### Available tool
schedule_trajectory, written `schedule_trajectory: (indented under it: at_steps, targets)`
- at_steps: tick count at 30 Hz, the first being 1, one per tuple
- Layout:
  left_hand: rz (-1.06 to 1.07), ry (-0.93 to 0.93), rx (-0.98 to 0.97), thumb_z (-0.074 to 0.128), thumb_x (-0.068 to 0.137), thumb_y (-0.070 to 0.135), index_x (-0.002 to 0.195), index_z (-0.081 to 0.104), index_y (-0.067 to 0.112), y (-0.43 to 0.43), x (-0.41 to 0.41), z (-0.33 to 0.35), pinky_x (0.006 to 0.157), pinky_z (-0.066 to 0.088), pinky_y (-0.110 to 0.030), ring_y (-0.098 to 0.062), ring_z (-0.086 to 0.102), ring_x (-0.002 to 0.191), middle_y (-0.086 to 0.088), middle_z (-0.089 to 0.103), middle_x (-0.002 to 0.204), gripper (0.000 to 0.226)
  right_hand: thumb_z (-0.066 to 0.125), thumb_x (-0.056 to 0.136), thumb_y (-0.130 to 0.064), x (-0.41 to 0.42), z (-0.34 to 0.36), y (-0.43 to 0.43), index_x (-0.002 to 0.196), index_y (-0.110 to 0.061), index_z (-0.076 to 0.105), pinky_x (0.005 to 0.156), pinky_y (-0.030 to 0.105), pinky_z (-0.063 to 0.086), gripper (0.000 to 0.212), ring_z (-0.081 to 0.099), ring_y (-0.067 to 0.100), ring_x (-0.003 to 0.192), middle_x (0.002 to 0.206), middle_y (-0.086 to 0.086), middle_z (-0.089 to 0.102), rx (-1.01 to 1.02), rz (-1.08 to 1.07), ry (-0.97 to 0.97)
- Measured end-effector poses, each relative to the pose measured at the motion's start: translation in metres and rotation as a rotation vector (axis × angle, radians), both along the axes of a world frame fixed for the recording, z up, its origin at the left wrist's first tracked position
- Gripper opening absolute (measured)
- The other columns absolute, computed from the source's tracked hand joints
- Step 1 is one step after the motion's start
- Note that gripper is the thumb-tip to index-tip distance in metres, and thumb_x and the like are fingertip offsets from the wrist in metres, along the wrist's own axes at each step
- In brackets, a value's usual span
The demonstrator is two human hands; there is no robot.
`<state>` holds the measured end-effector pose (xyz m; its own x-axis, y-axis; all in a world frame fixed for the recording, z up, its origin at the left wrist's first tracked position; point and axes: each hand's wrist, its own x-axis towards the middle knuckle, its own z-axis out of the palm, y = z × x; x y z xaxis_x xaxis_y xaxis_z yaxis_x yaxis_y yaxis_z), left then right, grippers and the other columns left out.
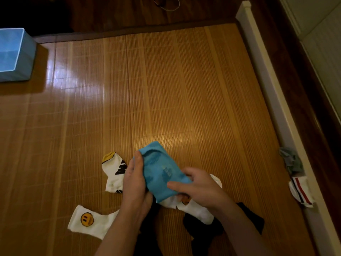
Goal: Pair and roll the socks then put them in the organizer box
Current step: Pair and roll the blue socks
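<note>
1. Holding the blue sock (pixel 160 172) just above the bamboo mat (pixel 166 89), over the loose sock pile, low in the middle of the view. Can't tell whether one sock or two stacked.
2. Left grip (pixel 134 182) pinching the sock's left edge, thumb on top, fingers tucked under. Right grip (pixel 200 189) curled round the near end, thumb laid flat across the fabric.
3. Looks like the very start of the rolling step, judging by that hold. Nothing rolled yet, and nothing to see in the showing part of the organizer box (pixel 16 54).
4. For a tidy roll: line up the edges first, flatten on the mat, then roll from one end with steady tension. Keep both thumbs on top to avoid a lopsided cone.
5. Watch the white smiley sock (pixel 195 207) right under the right grip, easy to drag along by accident. Probably better to shift clear of it and of the black socks (pixel 221 224) before pressing down.
6. Once snug, fold the cuff over the bundle to prevent unrolling on the carry. Long reach ahead, with the box well apart at the far left of the mat.
</note>
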<state>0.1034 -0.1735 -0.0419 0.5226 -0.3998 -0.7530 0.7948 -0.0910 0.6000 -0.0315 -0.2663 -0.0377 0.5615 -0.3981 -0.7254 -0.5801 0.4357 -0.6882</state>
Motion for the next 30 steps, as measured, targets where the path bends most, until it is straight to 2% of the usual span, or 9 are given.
schedule_trajectory:
  at_steps: [2, 4, 6, 8, 13, 17, 22, 27, 30]
  targets:
    - [0.053, 0.017, -0.07, 0.056, 0.092, 0.052, 0.131, 0.062, 0.01, 0.007, -0.001, -0.002, 0.101, 0.055, -0.055, -0.037, 0.067, 0.12, -0.019, 0.07, 0.128, 0.058, 0.087, 0.072, -0.039, -0.004, -0.001, -0.001, 0.096, -0.013, 0.074, 0.063, 0.029, 0.052, 0.038, 0.071, 0.018, 0.069, 0.083, 0.009, 0.077, -0.005, -0.17, -0.019]
    - [0.058, 0.016, -0.076, 0.06, 0.091, 0.047, 0.125, 0.065, 0.011, 0.012, -0.004, -0.003, 0.085, 0.063, -0.044, -0.03, 0.071, 0.115, -0.015, 0.073, 0.122, 0.05, 0.084, 0.07, -0.038, -0.004, -0.004, 0.001, 0.105, -0.009, 0.073, 0.071, 0.029, 0.057, 0.046, 0.075, 0.02, 0.086, 0.098, 0.011, 0.078, 0.137, -0.427, -0.11]
    - [0.045, 0.031, -0.073, 0.064, 0.09, 0.039, 0.122, 0.066, 0.01, 0.017, -0.009, -0.004, 0.073, 0.064, -0.035, -0.027, 0.074, 0.109, -0.013, 0.075, 0.118, 0.043, 0.079, 0.08, -0.029, -0.003, -0.005, 0.004, 0.117, -0.005, 0.068, 0.087, 0.041, 0.06, 0.046, 0.072, 0.027, 0.106, 0.112, 0.015, 0.075, 0.302, -0.633, -0.231]
    - [0.019, 0.045, -0.082, 0.072, 0.084, 0.025, 0.118, 0.065, 0.006, 0.02, -0.012, -0.004, 0.07, 0.063, -0.032, -0.028, 0.075, 0.105, -0.015, 0.076, 0.114, 0.04, 0.077, 0.083, -0.03, -0.003, -0.005, 0.007, 0.12, -0.003, 0.064, 0.095, 0.05, 0.056, 0.047, 0.07, 0.032, 0.11, 0.116, 0.018, 0.072, 0.297, -0.722, -0.269]
    - [-0.051, 0.03, -0.099, 0.081, 0.069, 0.008, 0.118, 0.063, 0.006, 0.028, -0.017, -0.003, 0.068, 0.063, -0.032, -0.029, 0.077, 0.098, -0.018, 0.077, 0.109, 0.053, 0.077, 0.086, -0.021, -0.008, -0.003, 0.009, 0.117, -0.007, 0.067, 0.086, 0.042, 0.059, 0.036, 0.073, 0.028, 0.103, 0.11, 0.013, 0.076, 0.202, -0.543, -0.254]
    - [-0.273, -0.02, -0.067, 0.089, 0.064, 0.009, 0.127, 0.062, 0.013, 0.034, -0.019, 0.002, 0.076, 0.065, -0.038, -0.033, 0.075, 0.105, -0.015, 0.077, 0.114, 0.069, 0.079, 0.086, -0.022, -0.013, -0.001, 0.003, 0.104, -0.021, 0.072, 0.069, 0.025, 0.06, 0.019, 0.076, 0.015, 0.09, 0.096, -0.002, 0.078, -0.149, -0.438, -0.126]
    - [-0.384, -0.152, 0.047, 0.086, 0.067, 0.007, 0.114, 0.068, 0.013, 0.038, -0.025, 0.008, 0.082, 0.063, -0.041, -0.028, 0.077, 0.097, -0.01, 0.079, 0.105, 0.05, 0.087, 0.075, -0.023, -0.019, 0.008, 0.001, 0.107, -0.026, 0.067, 0.068, 0.023, 0.059, 0.038, 0.075, 0.01, 0.088, 0.098, -0.006, 0.077, -0.161, -0.229, -0.172]
    - [-0.438, -0.122, 0.035, 0.084, 0.073, 0.001, 0.118, 0.064, 0.009, 0.037, -0.031, 0.013, 0.08, 0.062, -0.044, -0.033, 0.076, 0.097, -0.016, 0.077, 0.108, 0.051, 0.079, 0.085, -0.022, -0.022, 0.011, 0.005, 0.098, -0.023, 0.071, 0.063, 0.019, 0.056, 0.016, 0.073, 0.008, 0.08, 0.089, -0.007, 0.076, -0.344, -0.376, -0.18]
    - [-0.494, 0.015, -0.109, 0.083, 0.081, 0.018, 0.135, 0.059, 0.013, 0.037, -0.031, 0.016, 0.098, 0.054, -0.055, -0.04, 0.068, 0.116, -0.018, 0.071, 0.126, 0.059, 0.072, 0.092, -0.022, -0.029, 0.011, 0.005, 0.095, -0.026, 0.072, 0.06, 0.016, 0.053, 0.004, 0.071, 0.005, 0.076, 0.085, -0.007, 0.075, -0.408, -0.371, -0.198]
